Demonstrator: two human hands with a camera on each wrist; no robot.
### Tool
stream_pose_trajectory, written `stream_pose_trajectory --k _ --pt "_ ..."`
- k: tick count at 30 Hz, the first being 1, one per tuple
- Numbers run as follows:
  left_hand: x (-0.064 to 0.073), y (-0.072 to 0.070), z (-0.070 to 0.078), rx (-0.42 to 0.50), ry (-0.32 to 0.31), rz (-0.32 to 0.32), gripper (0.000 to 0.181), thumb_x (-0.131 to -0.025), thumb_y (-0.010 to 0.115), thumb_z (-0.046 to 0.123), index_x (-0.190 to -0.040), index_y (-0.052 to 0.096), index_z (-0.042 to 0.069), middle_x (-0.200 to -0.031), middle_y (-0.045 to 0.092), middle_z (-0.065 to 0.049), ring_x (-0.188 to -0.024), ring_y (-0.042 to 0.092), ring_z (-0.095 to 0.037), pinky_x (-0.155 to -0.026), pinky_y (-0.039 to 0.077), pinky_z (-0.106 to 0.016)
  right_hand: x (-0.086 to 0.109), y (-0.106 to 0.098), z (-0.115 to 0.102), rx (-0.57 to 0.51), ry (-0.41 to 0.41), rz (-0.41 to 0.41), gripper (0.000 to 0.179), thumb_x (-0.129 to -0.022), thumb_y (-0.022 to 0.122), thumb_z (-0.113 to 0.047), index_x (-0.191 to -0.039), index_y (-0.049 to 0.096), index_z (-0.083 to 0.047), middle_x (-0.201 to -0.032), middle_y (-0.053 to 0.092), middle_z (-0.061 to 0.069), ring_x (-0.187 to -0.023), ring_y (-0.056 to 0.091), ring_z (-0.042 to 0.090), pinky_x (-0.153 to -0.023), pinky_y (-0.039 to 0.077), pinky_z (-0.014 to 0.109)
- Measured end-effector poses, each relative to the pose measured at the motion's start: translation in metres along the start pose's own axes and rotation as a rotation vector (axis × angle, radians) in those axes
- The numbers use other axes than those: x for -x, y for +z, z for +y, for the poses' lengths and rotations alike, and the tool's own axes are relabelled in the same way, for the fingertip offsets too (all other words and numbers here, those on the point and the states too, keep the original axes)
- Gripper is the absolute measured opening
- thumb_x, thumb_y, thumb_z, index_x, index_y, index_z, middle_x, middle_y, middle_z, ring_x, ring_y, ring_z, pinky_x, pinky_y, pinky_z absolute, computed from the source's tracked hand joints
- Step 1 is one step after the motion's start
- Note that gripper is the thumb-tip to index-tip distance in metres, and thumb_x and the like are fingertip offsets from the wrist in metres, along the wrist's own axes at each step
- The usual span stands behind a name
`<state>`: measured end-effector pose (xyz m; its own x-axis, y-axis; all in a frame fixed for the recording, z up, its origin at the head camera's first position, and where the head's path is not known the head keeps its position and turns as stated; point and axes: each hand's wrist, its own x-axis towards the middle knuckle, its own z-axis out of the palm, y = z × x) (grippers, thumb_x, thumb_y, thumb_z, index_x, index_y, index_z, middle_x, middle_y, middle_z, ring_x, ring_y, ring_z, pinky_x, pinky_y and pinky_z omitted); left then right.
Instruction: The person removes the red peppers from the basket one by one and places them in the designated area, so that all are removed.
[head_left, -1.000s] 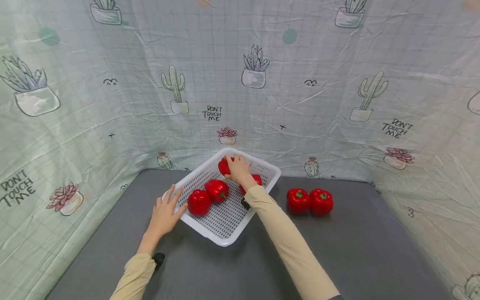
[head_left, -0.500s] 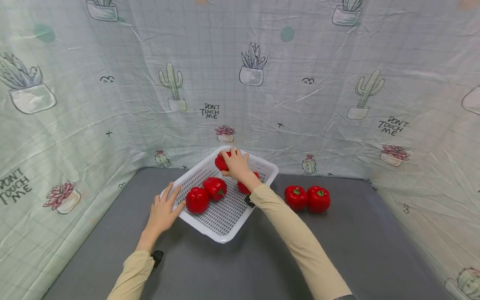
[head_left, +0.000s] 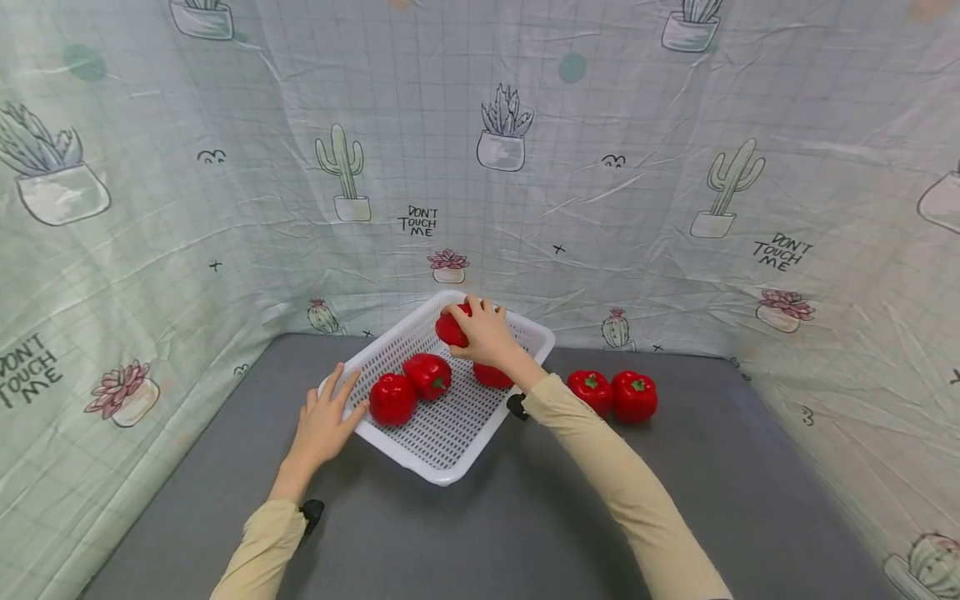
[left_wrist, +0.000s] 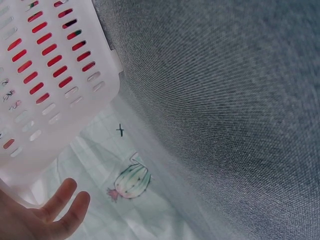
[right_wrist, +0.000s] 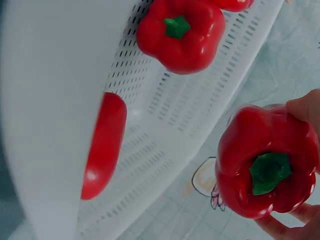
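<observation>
r. hand grips one red pepper round its sides, prob. for firm hold, over the far end of basket. l. hand, w/ fingers spread, touches its left corner, maybe to keep it steady.

Beige sleeves end near small black wrist cameras

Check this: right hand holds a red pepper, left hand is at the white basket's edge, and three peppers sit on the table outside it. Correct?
Not quite: the head view shows two peppers on the table, not three. The right hand holds the red pepper, and the left hand is at the basket's edge.
</observation>
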<state>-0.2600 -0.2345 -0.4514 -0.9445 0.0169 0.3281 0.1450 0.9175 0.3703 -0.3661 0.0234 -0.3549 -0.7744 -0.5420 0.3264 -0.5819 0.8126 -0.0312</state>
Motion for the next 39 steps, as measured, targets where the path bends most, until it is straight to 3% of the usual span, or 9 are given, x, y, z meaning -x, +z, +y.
stream_pose_trajectory --k 16,25,39 --pt "-0.002 0.001 0.002 0.003 -0.004 0.008 0.059 -0.086 0.049 0.035 -0.137 0.034 0.011 -0.145 0.022 -0.021 -0.106 0.035 -0.042 -0.081 0.036 -0.057 0.031 -0.008 0.009 -0.084 -0.107 0.095 0.054 -0.074 0.063 -0.034 -0.124 0.045 -0.025 -0.119 0.043 0.009 -0.105 0.040 0.026 -0.076 0.033 0.042" --pt "-0.003 0.003 0.000 0.009 -0.003 0.008 0.059 -0.086 0.050 0.035 -0.138 0.033 0.011 -0.145 0.021 -0.021 -0.107 0.034 -0.042 -0.082 0.035 -0.058 0.047 -0.012 0.011 -0.107 -0.114 0.158 0.056 -0.070 0.066 -0.031 -0.122 0.046 -0.023 -0.118 0.043 0.009 -0.104 0.037 0.026 -0.076 0.033 0.039" --pt "-0.001 0.003 -0.001 0.006 -0.004 0.006 0.059 -0.087 0.049 0.034 -0.138 0.032 0.011 -0.145 0.021 -0.021 -0.108 0.033 -0.044 -0.082 0.035 -0.059 0.083 -0.020 0.012 -0.186 -0.089 0.160 0.058 -0.068 0.071 -0.032 -0.120 0.049 -0.026 -0.120 0.042 0.007 -0.108 0.040 0.027 -0.086 0.039 0.046"
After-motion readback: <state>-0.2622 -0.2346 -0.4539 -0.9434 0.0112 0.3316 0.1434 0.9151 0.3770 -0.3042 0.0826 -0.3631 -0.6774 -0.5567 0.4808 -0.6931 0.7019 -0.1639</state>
